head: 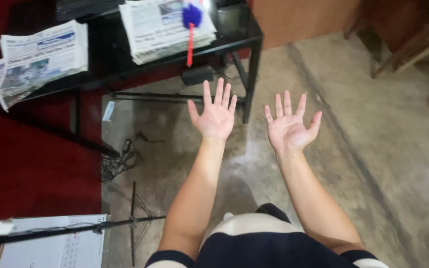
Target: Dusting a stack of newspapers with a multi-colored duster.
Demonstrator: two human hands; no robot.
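Observation:
My left hand and my right hand are both held out in front of me, palms up, fingers spread wide, with nothing in either. They hover over a bare concrete floor. The left hand is nearest the front leg of a black table. On that table lies a stack of folded newspapers with a red-handled duster with a blue head resting on top. My dark and white striped shirt shows at the bottom edge.
A second pile of newspapers lies at the left on the table. A red wall or panel fills the left side. Tangled cables lie on the floor. A calendar sheet and a thin black stand sit lower left. Wooden furniture legs stand upper right.

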